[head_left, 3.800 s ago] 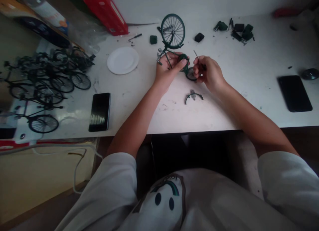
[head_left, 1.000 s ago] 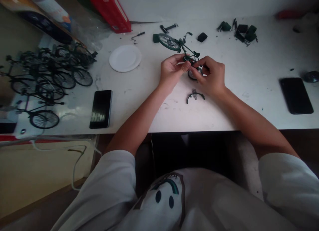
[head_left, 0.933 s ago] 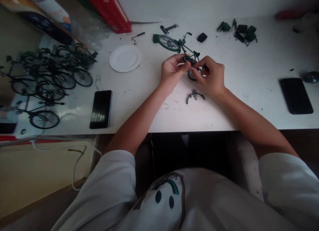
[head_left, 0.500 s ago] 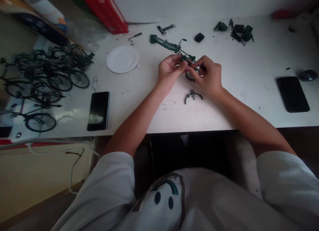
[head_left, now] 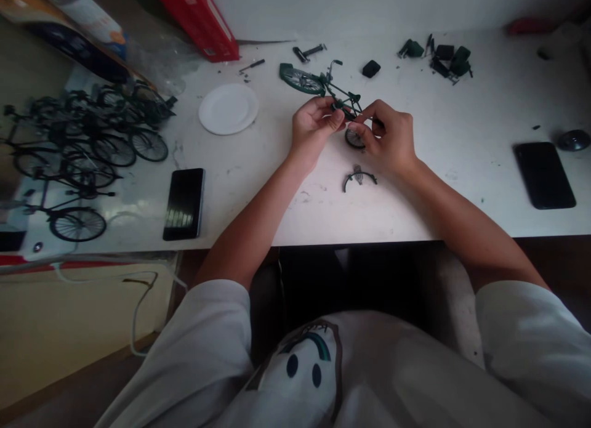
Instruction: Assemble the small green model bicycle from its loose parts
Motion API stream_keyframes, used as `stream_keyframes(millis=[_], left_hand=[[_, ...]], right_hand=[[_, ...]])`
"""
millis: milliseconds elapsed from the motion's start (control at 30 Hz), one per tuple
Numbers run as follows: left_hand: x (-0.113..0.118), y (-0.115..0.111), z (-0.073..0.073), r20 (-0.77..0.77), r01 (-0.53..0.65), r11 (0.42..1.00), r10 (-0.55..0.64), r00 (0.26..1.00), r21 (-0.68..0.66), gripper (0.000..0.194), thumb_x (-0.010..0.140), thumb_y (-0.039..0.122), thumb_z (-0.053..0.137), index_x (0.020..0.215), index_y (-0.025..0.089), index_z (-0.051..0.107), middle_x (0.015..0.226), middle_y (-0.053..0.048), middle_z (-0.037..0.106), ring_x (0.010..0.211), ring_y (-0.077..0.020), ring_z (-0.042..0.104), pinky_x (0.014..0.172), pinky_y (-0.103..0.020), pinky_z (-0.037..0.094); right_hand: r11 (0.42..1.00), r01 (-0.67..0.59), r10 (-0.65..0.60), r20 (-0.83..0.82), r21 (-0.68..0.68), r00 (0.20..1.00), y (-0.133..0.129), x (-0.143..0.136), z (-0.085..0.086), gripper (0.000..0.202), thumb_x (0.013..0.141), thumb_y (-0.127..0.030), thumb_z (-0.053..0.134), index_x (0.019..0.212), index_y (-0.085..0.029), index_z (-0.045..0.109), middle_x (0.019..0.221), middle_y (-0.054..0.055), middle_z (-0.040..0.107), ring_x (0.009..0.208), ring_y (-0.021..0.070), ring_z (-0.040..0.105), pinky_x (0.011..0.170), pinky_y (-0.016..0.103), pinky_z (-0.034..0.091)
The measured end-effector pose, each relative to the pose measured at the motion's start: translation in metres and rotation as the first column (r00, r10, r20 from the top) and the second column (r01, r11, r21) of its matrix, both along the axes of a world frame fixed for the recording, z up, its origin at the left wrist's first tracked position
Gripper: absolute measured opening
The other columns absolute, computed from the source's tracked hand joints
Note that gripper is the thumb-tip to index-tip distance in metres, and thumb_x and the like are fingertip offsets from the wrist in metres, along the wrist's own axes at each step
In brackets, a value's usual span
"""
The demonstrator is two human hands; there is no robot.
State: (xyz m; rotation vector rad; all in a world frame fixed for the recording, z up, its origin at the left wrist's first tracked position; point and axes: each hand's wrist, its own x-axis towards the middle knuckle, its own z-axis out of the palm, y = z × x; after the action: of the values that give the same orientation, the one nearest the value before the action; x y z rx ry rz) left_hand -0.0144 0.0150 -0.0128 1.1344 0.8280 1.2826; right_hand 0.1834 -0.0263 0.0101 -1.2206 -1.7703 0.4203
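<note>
A dark green miniature bicycle is held above the white table, its front wheel and handlebar pointing to the far left. My left hand is closed round the middle of its frame, near the pedals. At the rear end, the thumb and fingers of my right hand are pinched together; any small part between them is hidden. Below the fingers a small spoked wheel shows partly, and I cannot tell whether it is joined to the frame. Nearer me lies a curved mudguard-like part with a small rack.
Several finished miniature bicycles crowd the left side. A white plate, a phone and a small screwdriver lie nearby. Green and black parts are at the back right; a black phone lies at the right edge.
The miniature bicycle has tilted a little in my hands, its front wheel and handlebar turning so the wheel shows more fully. My right fingers have shifted slightly at the rear end.
</note>
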Motion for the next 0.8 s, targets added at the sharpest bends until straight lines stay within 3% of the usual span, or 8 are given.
stream_keyframes(millis=[200, 300, 367, 467, 600, 700, 800], left_hand=[[-0.002, -0.002, 0.002, -0.071, -0.019, 1.000, 0.020, 0.997, 0.023, 0.061, 0.081, 0.073, 0.098, 0.117, 0.030, 0.075, 0.122, -0.009, 0.086, 0.142, -0.0347, 0.076, 0.127, -0.053, 0.061], [-0.001, 0.003, -0.004, -0.079, -0.057, 0.993, 0.066, 0.995, 0.105, 0.067, 0.077, 0.082, 0.096, 0.114, 0.031, 0.071, 0.119, -0.010, 0.085, 0.120, -0.0329, 0.083, 0.116, -0.053, 0.066], [-0.001, 0.014, -0.016, -0.110, -0.094, 0.983, 0.113, 0.988, 0.160, 0.070, 0.077, 0.088, 0.091, 0.115, 0.033, 0.070, 0.113, -0.008, 0.083, 0.107, -0.0292, 0.085, 0.107, -0.050, 0.070], [-0.003, 0.041, -0.045, -0.125, -0.136, 0.955, 0.173, 0.977, 0.264, 0.082, 0.064, 0.099, 0.090, 0.111, 0.033, 0.072, 0.102, -0.006, 0.083, 0.089, -0.0268, 0.084, 0.088, -0.046, 0.074], [-0.010, 0.064, -0.072, -0.198, -0.103, 0.916, 0.192, 0.961, 0.387, 0.069, 0.088, 0.092, 0.077, 0.129, 0.036, 0.075, 0.119, -0.009, 0.084, 0.092, -0.0251, 0.085, 0.088, -0.045, 0.074], [-0.011, 0.060, -0.071, -0.229, -0.061, 0.910, 0.167, 0.959, 0.410, 0.067, 0.094, 0.090, 0.071, 0.138, 0.039, 0.073, 0.121, -0.009, 0.085, 0.093, -0.0242, 0.087, 0.086, -0.042, 0.075], [-0.008, 0.049, -0.062, -0.201, -0.085, 0.918, 0.174, 0.964, 0.388, 0.069, 0.090, 0.090, 0.076, 0.136, 0.038, 0.075, 0.121, -0.008, 0.086, 0.089, -0.0222, 0.086, 0.083, -0.038, 0.075]], right_hand=[[0.997, -0.062, 0.064, -0.039, 0.046, 0.997, 0.014, 0.013, 0.003, 0.065, 0.099, -0.091, 0.070, 0.108, -0.027, 0.077, 0.066, -0.004, 0.042, 0.064, 0.0187, 0.050, 0.070, 0.037, 0.050], [0.995, 0.002, 0.006, -0.078, 0.103, 0.997, 0.030, 0.033, 0.008, 0.067, 0.103, -0.093, 0.063, 0.102, -0.027, 0.075, 0.066, -0.003, 0.044, 0.063, 0.0171, 0.043, 0.067, 0.038, 0.044], [0.996, 0.022, -0.022, -0.004, 0.086, 1.000, 0.037, 0.048, 0.017, 0.069, 0.102, -0.094, 0.062, 0.089, -0.027, 0.073, 0.060, -0.003, 0.038, 0.060, 0.0160, 0.038, 0.066, 0.040, 0.038], [0.986, -0.046, 0.083, 0.233, -0.160, 0.969, 0.034, 0.066, 0.037, 0.038, 0.101, -0.066, 0.085, 0.092, -0.029, 0.078, 0.063, 0.000, 0.048, 0.068, 0.0200, 0.040, 0.072, 0.042, 0.038], [0.938, -0.021, 0.150, 0.352, -0.346, 0.924, 0.022, 0.071, 0.055, 0.024, 0.097, -0.047, 0.091, 0.095, -0.024, 0.084, 0.064, 0.001, 0.050, 0.070, 0.0197, 0.038, 0.073, 0.042, 0.034], [0.886, -0.011, 0.188, 0.338, -0.463, 0.922, 0.018, 0.068, 0.061, 0.019, 0.092, -0.037, 0.096, 0.100, -0.021, 0.089, 0.062, -0.002, 0.046, 0.068, 0.0180, 0.037, 0.070, 0.041, 0.032], [0.819, -0.012, 0.245, 0.332, -0.573, 0.911, 0.018, 0.068, 0.067, 0.011, 0.092, -0.024, 0.098, 0.100, -0.020, 0.093, 0.063, -0.004, 0.043, 0.067, 0.0146, 0.032, 0.071, 0.040, 0.030]])
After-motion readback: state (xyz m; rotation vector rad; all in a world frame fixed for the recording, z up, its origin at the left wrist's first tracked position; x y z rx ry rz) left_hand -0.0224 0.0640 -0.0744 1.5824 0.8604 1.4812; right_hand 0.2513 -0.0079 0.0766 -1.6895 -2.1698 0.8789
